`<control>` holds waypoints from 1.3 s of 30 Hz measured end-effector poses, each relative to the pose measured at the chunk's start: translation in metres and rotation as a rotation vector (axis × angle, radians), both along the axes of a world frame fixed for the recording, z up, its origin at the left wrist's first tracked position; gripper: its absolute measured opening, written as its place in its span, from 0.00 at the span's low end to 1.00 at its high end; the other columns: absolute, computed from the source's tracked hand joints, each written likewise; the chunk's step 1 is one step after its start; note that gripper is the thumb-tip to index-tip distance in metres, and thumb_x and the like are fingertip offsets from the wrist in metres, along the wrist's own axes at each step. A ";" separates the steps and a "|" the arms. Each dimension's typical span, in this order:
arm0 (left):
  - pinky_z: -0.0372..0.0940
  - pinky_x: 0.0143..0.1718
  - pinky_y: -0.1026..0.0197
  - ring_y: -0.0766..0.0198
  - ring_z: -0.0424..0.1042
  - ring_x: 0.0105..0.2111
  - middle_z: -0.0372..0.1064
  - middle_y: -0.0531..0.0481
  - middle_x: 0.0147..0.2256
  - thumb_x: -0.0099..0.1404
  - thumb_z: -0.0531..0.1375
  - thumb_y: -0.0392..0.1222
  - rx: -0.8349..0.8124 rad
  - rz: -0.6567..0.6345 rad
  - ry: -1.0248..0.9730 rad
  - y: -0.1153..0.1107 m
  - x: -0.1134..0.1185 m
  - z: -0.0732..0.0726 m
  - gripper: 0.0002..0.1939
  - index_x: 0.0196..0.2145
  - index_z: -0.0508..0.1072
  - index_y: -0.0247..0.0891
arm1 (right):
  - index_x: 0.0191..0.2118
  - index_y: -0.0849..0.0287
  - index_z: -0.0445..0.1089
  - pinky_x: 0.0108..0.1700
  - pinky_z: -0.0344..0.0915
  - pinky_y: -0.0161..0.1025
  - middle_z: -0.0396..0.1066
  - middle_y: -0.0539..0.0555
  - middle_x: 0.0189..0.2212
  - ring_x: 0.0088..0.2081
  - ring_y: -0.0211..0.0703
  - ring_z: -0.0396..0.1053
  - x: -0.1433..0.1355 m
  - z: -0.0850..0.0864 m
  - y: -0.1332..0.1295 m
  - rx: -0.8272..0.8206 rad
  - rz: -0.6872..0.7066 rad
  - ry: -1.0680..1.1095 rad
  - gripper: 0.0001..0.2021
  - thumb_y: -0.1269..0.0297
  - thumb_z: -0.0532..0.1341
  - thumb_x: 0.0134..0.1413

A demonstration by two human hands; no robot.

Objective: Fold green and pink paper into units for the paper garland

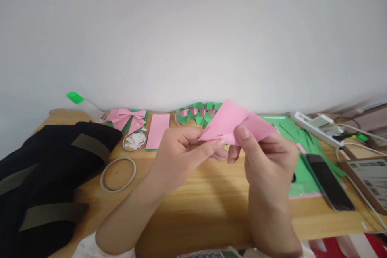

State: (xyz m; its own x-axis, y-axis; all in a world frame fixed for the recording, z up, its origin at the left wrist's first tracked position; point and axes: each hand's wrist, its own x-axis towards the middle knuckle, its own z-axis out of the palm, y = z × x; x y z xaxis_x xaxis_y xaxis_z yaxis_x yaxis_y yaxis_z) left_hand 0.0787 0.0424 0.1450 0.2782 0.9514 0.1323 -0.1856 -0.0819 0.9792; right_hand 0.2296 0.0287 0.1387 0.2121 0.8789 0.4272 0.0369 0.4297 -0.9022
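The folded pink paper (231, 117), 1 corner pointing up, hangs above the table (208, 205).

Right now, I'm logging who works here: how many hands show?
2: the left hand holds the pink paper from its left, the right hand from its right. No other hand shows.

A plain pale-grey wall (193, 36), softly lit, rises behind a light wooden table (193, 209).
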 end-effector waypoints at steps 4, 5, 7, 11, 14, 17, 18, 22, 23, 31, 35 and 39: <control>0.70 0.29 0.77 0.74 0.76 0.25 0.78 0.57 0.24 0.61 0.65 0.32 0.019 0.015 -0.014 0.000 0.003 0.000 0.08 0.26 0.81 0.39 | 0.23 0.58 0.72 0.19 0.63 0.29 0.69 0.44 0.15 0.16 0.29 0.65 -0.002 -0.001 -0.001 -0.024 0.023 0.039 0.12 0.68 0.64 0.58; 0.70 0.29 0.77 0.74 0.76 0.25 0.78 0.57 0.24 0.61 0.64 0.32 0.021 0.015 -0.015 0.000 0.004 0.000 0.08 0.26 0.80 0.38 | 0.23 0.58 0.72 0.19 0.63 0.29 0.69 0.44 0.15 0.16 0.29 0.65 -0.002 -0.001 -0.001 -0.032 0.032 0.047 0.12 0.68 0.64 0.58; 0.70 0.29 0.77 0.74 0.76 0.25 0.78 0.57 0.24 0.61 0.64 0.32 0.010 0.010 -0.027 0.001 0.005 0.001 0.08 0.25 0.80 0.38 | 0.23 0.59 0.71 0.19 0.63 0.29 0.69 0.44 0.15 0.16 0.29 0.65 -0.001 -0.001 -0.001 -0.053 0.050 0.064 0.12 0.67 0.64 0.58; 0.70 0.28 0.77 0.74 0.76 0.24 0.77 0.57 0.23 0.61 0.63 0.30 -0.046 -0.025 -0.085 0.001 0.004 0.001 0.10 0.25 0.80 0.38 | 0.24 0.59 0.72 0.19 0.63 0.29 0.69 0.44 0.15 0.16 0.29 0.65 -0.001 -0.002 0.000 -0.078 0.068 0.083 0.12 0.67 0.64 0.58; 0.71 0.28 0.77 0.74 0.76 0.24 0.78 0.57 0.23 0.62 0.64 0.31 -0.098 -0.060 -0.110 0.001 0.002 0.000 0.09 0.26 0.81 0.38 | 0.24 0.58 0.72 0.19 0.64 0.28 0.69 0.44 0.15 0.16 0.29 0.65 0.000 -0.001 0.000 -0.067 0.069 0.065 0.11 0.67 0.64 0.58; 0.71 0.28 0.75 0.72 0.77 0.24 0.79 0.54 0.25 0.65 0.63 0.38 -0.170 -0.143 -0.156 0.003 -0.001 -0.001 0.10 0.27 0.81 0.38 | 0.24 0.58 0.73 0.20 0.64 0.28 0.69 0.44 0.15 0.17 0.29 0.65 0.001 -0.001 0.000 -0.040 0.052 0.017 0.11 0.67 0.64 0.58; 0.70 0.27 0.75 0.72 0.77 0.24 0.79 0.53 0.25 0.66 0.62 0.41 -0.199 -0.177 -0.175 0.003 -0.002 -0.001 0.11 0.27 0.81 0.37 | 0.24 0.58 0.73 0.20 0.64 0.28 0.69 0.44 0.16 0.17 0.29 0.65 0.002 -0.001 0.000 -0.030 0.048 -0.001 0.11 0.68 0.64 0.58; 0.70 0.25 0.73 0.69 0.78 0.23 0.80 0.51 0.26 0.66 0.62 0.45 -0.314 -0.268 -0.238 0.006 -0.005 -0.003 0.13 0.27 0.80 0.36 | 0.28 0.56 0.76 0.20 0.63 0.29 0.69 0.44 0.16 0.17 0.30 0.65 0.006 0.001 0.001 0.033 0.022 -0.081 0.06 0.69 0.65 0.56; 0.70 0.24 0.72 0.68 0.78 0.23 0.80 0.51 0.26 0.65 0.63 0.45 -0.329 -0.277 -0.244 0.006 -0.006 -0.003 0.12 0.28 0.80 0.36 | 0.29 0.56 0.77 0.20 0.63 0.29 0.69 0.44 0.16 0.17 0.30 0.65 0.007 0.002 0.001 0.056 0.009 -0.114 0.05 0.69 0.66 0.56; 0.71 0.25 0.70 0.66 0.79 0.24 0.80 0.50 0.26 0.65 0.64 0.44 -0.297 -0.237 -0.158 0.004 -0.004 -0.003 0.10 0.29 0.80 0.37 | 0.29 0.53 0.77 0.22 0.64 0.32 0.70 0.44 0.17 0.19 0.32 0.64 0.013 0.005 -0.001 0.160 -0.073 -0.359 0.05 0.70 0.67 0.53; 0.72 0.27 0.70 0.67 0.79 0.25 0.80 0.50 0.28 0.65 0.62 0.43 -0.221 -0.218 -0.095 0.003 -0.003 -0.002 0.09 0.31 0.81 0.38 | 0.28 0.53 0.77 0.24 0.65 0.33 0.70 0.44 0.17 0.18 0.32 0.63 0.014 0.002 -0.001 0.168 -0.078 -0.460 0.06 0.70 0.66 0.53; 0.72 0.27 0.71 0.68 0.79 0.26 0.80 0.51 0.27 0.66 0.62 0.40 -0.119 -0.168 -0.038 0.002 -0.002 0.000 0.10 0.30 0.81 0.37 | 0.25 0.55 0.75 0.21 0.64 0.31 0.69 0.44 0.15 0.18 0.31 0.64 0.011 0.002 0.000 0.098 -0.029 -0.355 0.08 0.70 0.67 0.53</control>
